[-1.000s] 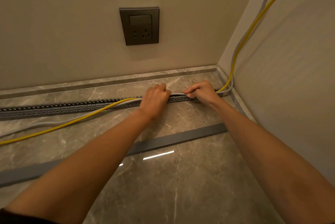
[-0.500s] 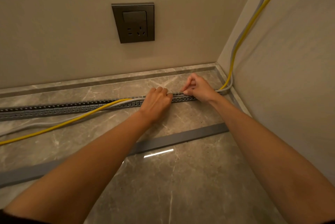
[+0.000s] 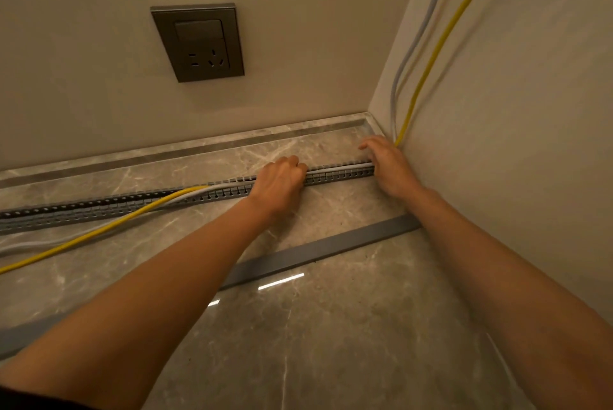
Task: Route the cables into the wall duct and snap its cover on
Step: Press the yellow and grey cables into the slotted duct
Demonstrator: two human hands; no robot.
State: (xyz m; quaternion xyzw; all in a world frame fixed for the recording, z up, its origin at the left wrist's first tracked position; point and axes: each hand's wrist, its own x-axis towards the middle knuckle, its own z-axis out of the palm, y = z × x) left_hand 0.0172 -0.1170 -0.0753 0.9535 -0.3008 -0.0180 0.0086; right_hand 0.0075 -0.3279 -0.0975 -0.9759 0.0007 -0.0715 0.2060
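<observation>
Beige walls (image 3: 298, 44), wall socket (image 3: 199, 43), marble floor (image 3: 331, 343).

2 bare forearms, dark sleeve edge (image 3: 20, 401) at lower left

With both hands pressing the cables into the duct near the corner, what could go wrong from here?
1. Left of the left hand, the yellow cable and grey cable lie outside the duct; pressing here may not seat them there.
2. By the right hand, both cables bend sharply at the corner and might spring back out.
3. The cover lies loose in front of the duct; a cable sitting proud could stop it snapping on.
</observation>
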